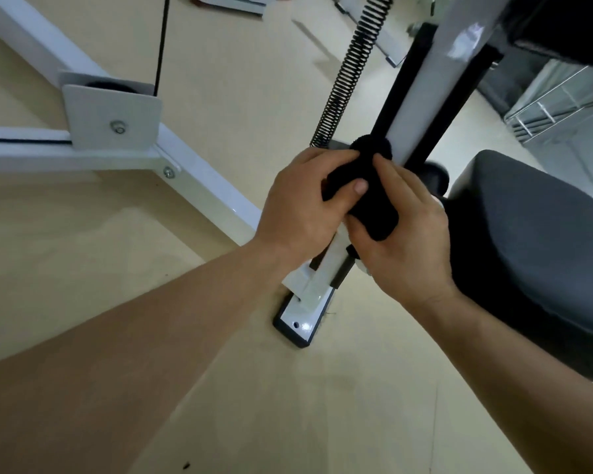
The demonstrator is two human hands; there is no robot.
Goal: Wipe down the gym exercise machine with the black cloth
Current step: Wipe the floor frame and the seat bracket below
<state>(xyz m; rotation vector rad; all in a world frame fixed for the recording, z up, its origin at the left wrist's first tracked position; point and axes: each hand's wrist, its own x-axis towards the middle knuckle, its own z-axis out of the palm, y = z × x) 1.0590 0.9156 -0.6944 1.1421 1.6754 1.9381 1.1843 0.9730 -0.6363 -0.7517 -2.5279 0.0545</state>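
At the foot of the machine's white post (428,97), a left hand (302,203) and right hand (404,234) are gripping the black cloth (374,206) together; keeping it bunched tight against the post should help it wipe evenly.

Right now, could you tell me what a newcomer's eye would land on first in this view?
Both hands meet at centre, the left hand and right hand gripping a black cloth at the foot of a white upright post. A black coil spring rises just left of the post; a dark padded seat fills the right.
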